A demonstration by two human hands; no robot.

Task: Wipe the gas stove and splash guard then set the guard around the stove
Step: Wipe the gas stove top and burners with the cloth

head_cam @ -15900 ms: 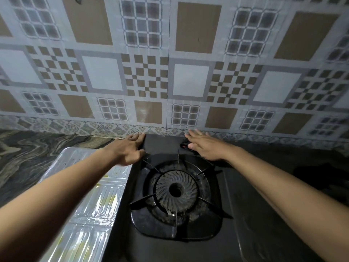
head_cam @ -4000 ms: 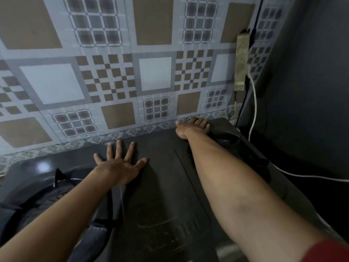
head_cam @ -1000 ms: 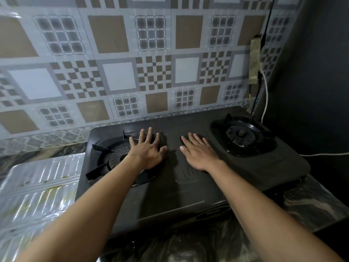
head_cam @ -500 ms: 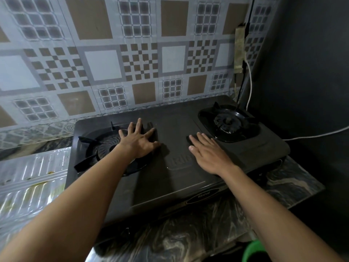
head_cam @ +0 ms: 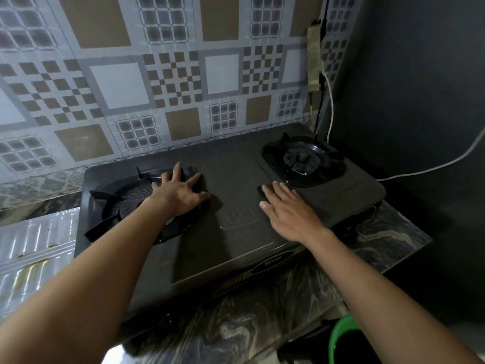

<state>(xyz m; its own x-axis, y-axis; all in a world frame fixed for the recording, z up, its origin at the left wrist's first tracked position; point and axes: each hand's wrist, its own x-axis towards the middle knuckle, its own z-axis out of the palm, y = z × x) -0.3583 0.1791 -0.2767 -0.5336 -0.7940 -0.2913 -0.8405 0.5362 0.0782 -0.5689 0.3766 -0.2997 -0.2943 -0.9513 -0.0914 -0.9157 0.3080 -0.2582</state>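
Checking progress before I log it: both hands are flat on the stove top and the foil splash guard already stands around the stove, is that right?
Not quite. In the head view the splash guard lies flat on the counter beside the stove, not around it. The left hand and right hand do rest flat on the stove top.

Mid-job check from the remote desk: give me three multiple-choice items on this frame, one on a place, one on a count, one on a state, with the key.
1. Where does the splash guard lie?
A. flat on the counter left of the gas stove
B. upright around the stove
C. on the right burner

2. How many burners show on the stove?
A. one
B. two
C. three

3. How are the hands?
A. both gripping a cloth
B. one lifted away
C. both open, palms down on the stove

Key: A, the ribbed foil sheet lies flat beside the stove; B, left burner and right burner; C, left hand and right hand lie spread, holding nothing.
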